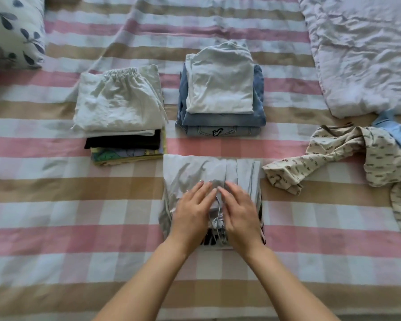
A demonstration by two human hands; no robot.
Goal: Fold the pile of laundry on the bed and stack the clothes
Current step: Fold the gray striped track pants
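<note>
Hands: left hand (192, 210) and right hand (240, 210) lay side by side, palms down, fingers straight and close together, pressing on the grey garment (195, 172); neither pinched anything.
Position: the grey garment was folded into a rough rectangle on the bed sheet (56, 239), nearest the person, with a thin drawstring (214, 218) loose between the two hands.
Finished stacks: white drawstring shorts (118, 105) topped a pile with black and yellow pieces beneath; near it, a pale top (220, 89) sat on folded denim (222, 130).
Unfolded: a patterned beige garment (357, 158) lay crumpled to the right, a light blue piece (398, 133) touching it.
Stage: probably smoothing the last fold before lifting the piece onto a stack.
Risk, fold: the smooth-looking fabric could spring open once the palms lifted, since nothing pinned its layers.
Risk, drawstring: the cord might trail out or snag a finger during the carry.
Risk, stacks: both piles sat uneven, so an off-centre landing could tip the top layers.
</note>
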